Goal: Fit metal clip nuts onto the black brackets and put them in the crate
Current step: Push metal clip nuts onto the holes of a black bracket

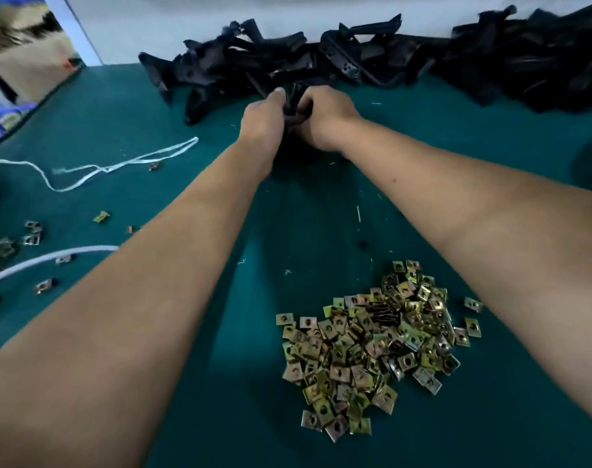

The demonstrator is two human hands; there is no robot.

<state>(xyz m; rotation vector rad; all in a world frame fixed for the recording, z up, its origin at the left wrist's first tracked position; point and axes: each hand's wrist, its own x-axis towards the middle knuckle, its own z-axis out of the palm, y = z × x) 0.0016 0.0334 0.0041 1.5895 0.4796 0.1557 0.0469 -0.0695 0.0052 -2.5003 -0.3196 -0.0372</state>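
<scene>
At the far left of the green table (85,106) lie a white cord (126,163) and a few stray clip nuts (33,233). Toward the middle, the left hand (262,118) and the right hand (325,118) meet, both with fingers curled round one black bracket (296,96) held between them, just in front of the heap of brackets (389,65) along the table's far edge. Nearer the person, between the forearms and to the right, sits the pile of clip nuts (375,346). No crate shows.

White straps (119,165) on green table (85,106)
</scene>
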